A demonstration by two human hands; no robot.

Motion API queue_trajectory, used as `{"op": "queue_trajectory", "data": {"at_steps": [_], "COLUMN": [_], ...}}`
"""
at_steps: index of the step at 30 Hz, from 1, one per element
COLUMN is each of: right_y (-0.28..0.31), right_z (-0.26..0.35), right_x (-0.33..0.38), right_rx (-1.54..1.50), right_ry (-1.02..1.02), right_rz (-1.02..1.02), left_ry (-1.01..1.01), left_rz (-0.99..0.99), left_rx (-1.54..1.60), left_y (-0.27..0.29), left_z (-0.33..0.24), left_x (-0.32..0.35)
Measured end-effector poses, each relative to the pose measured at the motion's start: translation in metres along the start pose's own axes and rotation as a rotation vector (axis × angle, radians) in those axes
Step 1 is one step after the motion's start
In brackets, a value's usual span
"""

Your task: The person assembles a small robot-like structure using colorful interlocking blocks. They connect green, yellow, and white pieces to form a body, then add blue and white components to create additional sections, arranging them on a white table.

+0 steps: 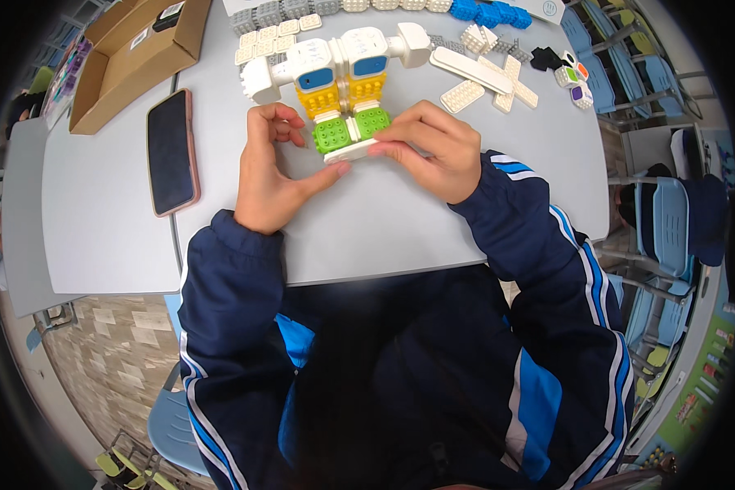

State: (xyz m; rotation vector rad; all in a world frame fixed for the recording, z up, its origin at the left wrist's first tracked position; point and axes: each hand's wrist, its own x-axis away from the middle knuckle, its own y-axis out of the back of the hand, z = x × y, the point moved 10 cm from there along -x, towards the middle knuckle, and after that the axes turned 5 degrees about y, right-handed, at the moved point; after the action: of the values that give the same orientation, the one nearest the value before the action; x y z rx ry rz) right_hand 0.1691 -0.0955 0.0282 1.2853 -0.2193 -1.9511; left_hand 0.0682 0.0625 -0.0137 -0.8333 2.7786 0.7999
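A toy figure built of blocks stands on the table in front of me. It has white top blocks with blue panels [369, 65], yellow studded blocks [322, 101] below them and green studded blocks [331, 135] at the foot. Along the near side of the green blocks lies a white studless strip [353, 151]. My right hand [433, 151] pinches the strip's right end between thumb and fingers, next to the right green block. With its thumb tip at the strip's left end, my left hand [271, 167] has its fingers loosely curved, apart from the thumb.
A dark phone [171, 153] lies to the left, beyond it an open cardboard box [139, 61]. White strips [486, 77] lie crossed at the right, near small coloured cubes [576, 80]. Grey, white and blue blocks [490, 13] line the far edge. Blue chairs [670, 224] stand rightward.
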Motion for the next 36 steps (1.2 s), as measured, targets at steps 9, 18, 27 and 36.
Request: {"op": "queue_trajectory", "data": {"at_steps": [9,18,27,36], "right_y": [0.004,0.002,-0.001,-0.005], "right_z": [-0.009,-0.029,-0.017,-0.019], "right_x": [0.001,0.003,0.005,0.007], "right_rx": [-0.029,-0.227,-0.149,-0.162], "right_ry": [-0.073,-0.301,-0.124,-0.146], "right_rz": [-0.016,-0.017,0.056,0.058], "left_ry": [-0.016,-0.016,-0.022,-0.075], "left_rz": [0.019,0.022,0.068,0.055], "left_rx": [0.0,0.012,-0.017,-0.061], "left_y": [-0.001,-0.001,-0.003,-0.003], "left_z": [-0.01,-0.006,-0.01,-0.017], "left_x": [-0.003,-0.001,-0.001,-0.002]}}
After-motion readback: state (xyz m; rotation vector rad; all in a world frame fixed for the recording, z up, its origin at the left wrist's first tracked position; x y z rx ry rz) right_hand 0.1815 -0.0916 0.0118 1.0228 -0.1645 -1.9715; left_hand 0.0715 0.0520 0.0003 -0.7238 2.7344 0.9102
